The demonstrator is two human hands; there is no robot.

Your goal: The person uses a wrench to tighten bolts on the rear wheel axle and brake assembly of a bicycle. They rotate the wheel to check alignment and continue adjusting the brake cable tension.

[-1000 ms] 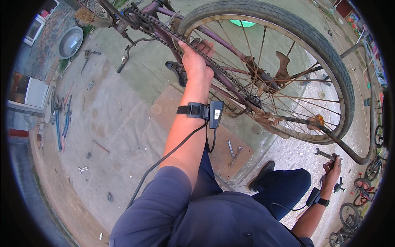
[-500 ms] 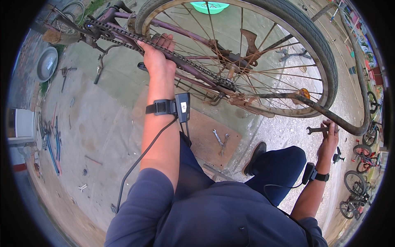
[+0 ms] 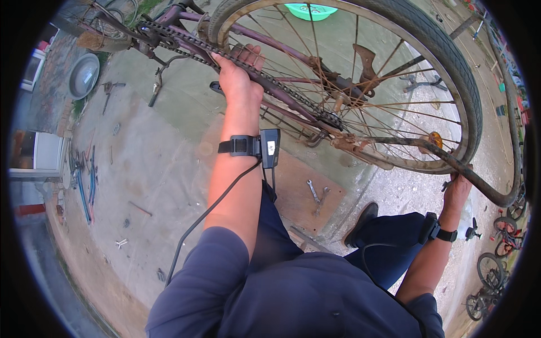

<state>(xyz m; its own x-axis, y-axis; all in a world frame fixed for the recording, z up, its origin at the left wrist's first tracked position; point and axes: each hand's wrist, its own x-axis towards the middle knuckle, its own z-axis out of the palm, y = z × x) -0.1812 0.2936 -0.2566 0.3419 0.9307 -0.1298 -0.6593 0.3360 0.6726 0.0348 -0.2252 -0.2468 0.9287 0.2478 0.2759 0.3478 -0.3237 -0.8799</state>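
Note:
A rusty bicycle with a purple frame (image 3: 282, 96) stretches across the far side, its spoked wheel (image 3: 472, 84) at the right. My left hand (image 3: 241, 79) is closed around the frame tube beside the chain (image 3: 189, 45), thumb on the near side and fingers past it. My right hand (image 3: 457, 190) is raised at the wheel's lower right edge, next to a bent rusty tube (image 3: 479, 179). A small dark end of the wrench (image 3: 446, 185) shows at its fingers; the tube and wheel hide much of them.
Two wrenches (image 3: 313, 191) lie on a brown board (image 3: 287, 205) before me. A metal basin (image 3: 83, 76) sits far left, with long blue tools (image 3: 93, 183) nearer. A green basin (image 3: 313, 11) stands behind the wheel. Several bicycles (image 3: 490, 270) are at the right.
My right hand has risen toward the wheel's lower edge, carrying the wrench, which is now mostly hidden. The view has shifted slightly; my left hand keeps its place on the frame.

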